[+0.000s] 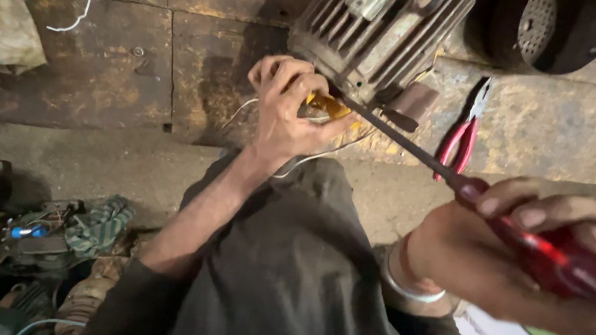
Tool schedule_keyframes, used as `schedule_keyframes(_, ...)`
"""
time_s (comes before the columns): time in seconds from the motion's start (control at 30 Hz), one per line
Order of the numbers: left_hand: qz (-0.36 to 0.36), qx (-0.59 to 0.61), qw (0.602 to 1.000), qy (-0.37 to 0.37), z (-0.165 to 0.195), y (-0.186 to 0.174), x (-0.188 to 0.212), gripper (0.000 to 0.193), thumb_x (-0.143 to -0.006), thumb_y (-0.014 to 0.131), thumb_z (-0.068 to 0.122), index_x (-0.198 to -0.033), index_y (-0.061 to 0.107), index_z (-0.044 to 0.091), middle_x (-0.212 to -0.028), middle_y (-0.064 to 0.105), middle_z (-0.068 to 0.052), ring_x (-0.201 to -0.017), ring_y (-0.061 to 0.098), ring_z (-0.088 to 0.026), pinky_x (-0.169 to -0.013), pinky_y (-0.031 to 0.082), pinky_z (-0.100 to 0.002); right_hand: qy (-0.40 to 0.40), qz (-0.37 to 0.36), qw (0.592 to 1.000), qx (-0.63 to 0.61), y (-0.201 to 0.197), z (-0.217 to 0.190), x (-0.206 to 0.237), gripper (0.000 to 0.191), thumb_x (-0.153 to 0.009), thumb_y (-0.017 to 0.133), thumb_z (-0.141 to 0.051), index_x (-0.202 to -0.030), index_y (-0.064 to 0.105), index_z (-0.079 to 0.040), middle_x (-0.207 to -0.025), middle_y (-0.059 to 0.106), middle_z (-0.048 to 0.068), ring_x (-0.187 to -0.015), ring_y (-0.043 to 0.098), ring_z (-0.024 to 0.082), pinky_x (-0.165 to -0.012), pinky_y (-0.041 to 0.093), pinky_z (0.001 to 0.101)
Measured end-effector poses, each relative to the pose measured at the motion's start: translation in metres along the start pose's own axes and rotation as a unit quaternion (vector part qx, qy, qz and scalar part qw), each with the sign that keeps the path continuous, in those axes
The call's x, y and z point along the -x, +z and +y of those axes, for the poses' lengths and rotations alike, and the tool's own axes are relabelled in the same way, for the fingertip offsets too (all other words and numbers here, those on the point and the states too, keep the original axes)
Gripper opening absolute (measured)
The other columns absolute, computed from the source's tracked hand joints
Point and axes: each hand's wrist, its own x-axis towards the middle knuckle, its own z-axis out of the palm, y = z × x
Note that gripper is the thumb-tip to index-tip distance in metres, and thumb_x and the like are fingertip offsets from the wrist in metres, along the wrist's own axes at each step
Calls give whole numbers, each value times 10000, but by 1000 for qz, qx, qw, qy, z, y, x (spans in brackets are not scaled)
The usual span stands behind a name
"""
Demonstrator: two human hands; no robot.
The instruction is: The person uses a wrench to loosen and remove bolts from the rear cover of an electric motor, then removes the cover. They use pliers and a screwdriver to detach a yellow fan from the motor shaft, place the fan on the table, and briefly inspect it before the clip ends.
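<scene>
Running from lower right up to upper left, the long red-handled steel screwdriver [470, 188] lies slantwise, its tip at the lower end of the ribbed grey metal motor casing [372, 24] on the stained worktop [129, 77]. The right hand [539, 257] wraps its fingers tight round the red handle, well back from the tip. The left hand [288, 106] is nearer, fingers curled on yellow-sleeved wiring [330, 105] just beside the tip. Red-handled pliers [464, 134] lie close by.

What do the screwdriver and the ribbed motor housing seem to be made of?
Screwdriver: glossy, see-through red handle, likely plastic; dark slim shaft, probably steel. Ribbed motor housing: dull grey cast fins, grimy and worn, likely cast metal; iron or aluminium cannot be told.
</scene>
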Motion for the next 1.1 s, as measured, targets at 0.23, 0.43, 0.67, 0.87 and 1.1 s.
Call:
schedule_keyframes(0.23,-33,26,999,6,-4,-7,4,519,-709,1005,361,-1045,682,132,-1114,570,-4,-1136,527,-249,-1042,333,-461,-23,-18,999,-35,18,10,9,528,-1126,348,-539,-1173,513,-39,-964,590,100,-598,561,185,-426,394,335)
schedule_keyframes(0.43,-98,30,995,-2,-8,-17,-1,444,-648,980,335,-940,684,181,-1051,549,-4,-1089,510,-262,-998,337,-453,13,42,997,-63,46,12,43,421,-1136,368,-493,-1331,420,-124,-982,570,89,-569,576,177,-427,425,335)
schedule_keyframes(0.67,-121,46,991,22,-17,-23,-1,452,-705,976,309,-1012,676,164,-1108,539,-37,-1138,492,-291,-1054,351,-489,24,15,998,-47,41,0,16,546,-1042,341,-604,-1202,445,-92,-1015,574,96,-605,613,215,-404,492,353)
schedule_keyframes(0.87,-156,65,984,50,-31,-24,-3,448,-706,981,276,-1016,676,167,-1112,537,-45,-1138,500,-294,-1057,377,-501,47,39,991,-121,42,-3,33,555,-1021,389,-638,-1323,436,-174,-1073,543,69,-718,650,208,-502,517,356)
schedule_keyframes(1.1,-191,103,976,18,-37,-26,-18,384,-663,1001,288,-930,752,167,-1051,543,-24,-1098,509,-276,-1024,409,-455,157,-29,987,-35,25,-12,25,420,-972,547,-549,-1114,511,-155,-1014,544,-41,-699,616,132,-512,478,385)
